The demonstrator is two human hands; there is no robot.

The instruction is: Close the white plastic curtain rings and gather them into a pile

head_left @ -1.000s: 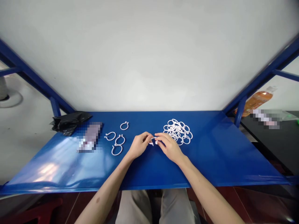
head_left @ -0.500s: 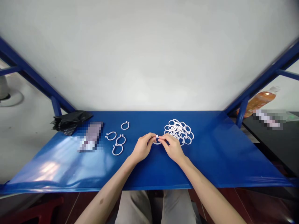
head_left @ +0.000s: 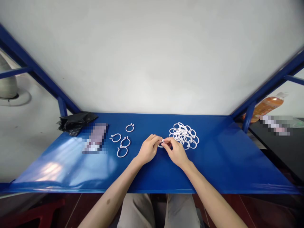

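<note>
Between my two hands is one white plastic curtain ring (head_left: 160, 146), mostly hidden by my fingers. My left hand (head_left: 148, 148) pinches it from the left, and my right hand (head_left: 176, 151) pinches it from the right; the fingertips meet at its small end knobs. Just beyond my right hand lies a pile of white rings (head_left: 187, 136), overlapping one another. Left of my left hand, several rings with visible gaps lie spread out, among them one at the back (head_left: 129, 128) and one nearest the front (head_left: 122, 152).
The blue table (head_left: 209, 171) has a pale wall behind it and blue metal bars (head_left: 249, 117) at both sides. A crumpled black plastic bag (head_left: 76, 122) and a blurred-out flat item (head_left: 97, 137) lie at left. An orange drink bottle (head_left: 268, 107) leans at far right.
My fingertips have drawn closer together over the ring's knobs, which are now more covered. The whole view has shifted slightly; the loose rings and the pile lie as before.
</note>
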